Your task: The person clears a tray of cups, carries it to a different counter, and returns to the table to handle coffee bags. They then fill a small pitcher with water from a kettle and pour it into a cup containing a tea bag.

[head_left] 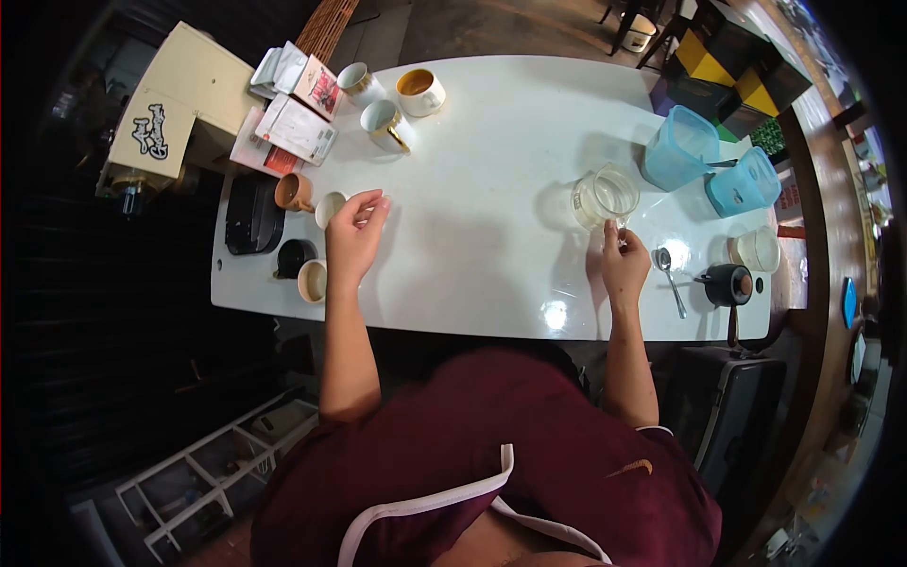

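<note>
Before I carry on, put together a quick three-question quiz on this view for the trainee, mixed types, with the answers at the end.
1. Multiple choice: which thing does the right hand have by its handle?
A) brown cup
B) clear jug
C) light-blue container

2. True or false: in this view, the metal spoon lies between the right hand and the small black pot.

3. Short answer: what shows just beside the left hand, partly hidden by it?

Key:
1. B
2. True
3. A white cup
</note>
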The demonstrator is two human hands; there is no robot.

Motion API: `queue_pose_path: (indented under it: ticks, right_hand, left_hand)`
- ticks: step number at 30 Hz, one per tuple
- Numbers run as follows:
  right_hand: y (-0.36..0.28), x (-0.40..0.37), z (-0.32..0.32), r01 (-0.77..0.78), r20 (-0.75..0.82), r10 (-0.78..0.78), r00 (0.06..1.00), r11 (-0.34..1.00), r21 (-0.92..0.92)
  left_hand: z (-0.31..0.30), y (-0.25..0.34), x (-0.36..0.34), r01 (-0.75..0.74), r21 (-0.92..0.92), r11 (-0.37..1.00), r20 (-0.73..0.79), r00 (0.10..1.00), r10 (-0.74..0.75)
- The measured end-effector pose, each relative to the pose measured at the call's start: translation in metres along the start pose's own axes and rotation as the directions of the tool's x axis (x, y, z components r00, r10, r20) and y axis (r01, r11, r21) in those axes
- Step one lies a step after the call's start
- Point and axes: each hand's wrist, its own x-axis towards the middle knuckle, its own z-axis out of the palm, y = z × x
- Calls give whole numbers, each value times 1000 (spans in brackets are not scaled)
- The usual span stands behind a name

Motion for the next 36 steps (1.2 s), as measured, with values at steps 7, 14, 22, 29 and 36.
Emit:
queue_pose_path:
  ticks: [7,14,22,29,36]
  right_hand:
    - [-4,-24,-4,96,-138,-103,985,994,-56]
    - [4,-41,-29,68,-147,-65,987,998,14]
    - [7,-61,-46,2,-119,11,993,994,112]
    - [20,-72,-52,91,-136,-62,989,972,217]
    - [17,-118,-69,136,-267,-87,960,976,171]
  left_hand:
    - [48,-44,86,97,-96,991,103,991,-88]
    - [82,-35,121,285,-460,841,170,958,-231]
    - [99,-48,108,6,-541,841,-223,963,-151]
    - [77,-11,38,-164,-503,849,-251,967,38]
    - [69,45,1,-219,-596,773,49,950,307]
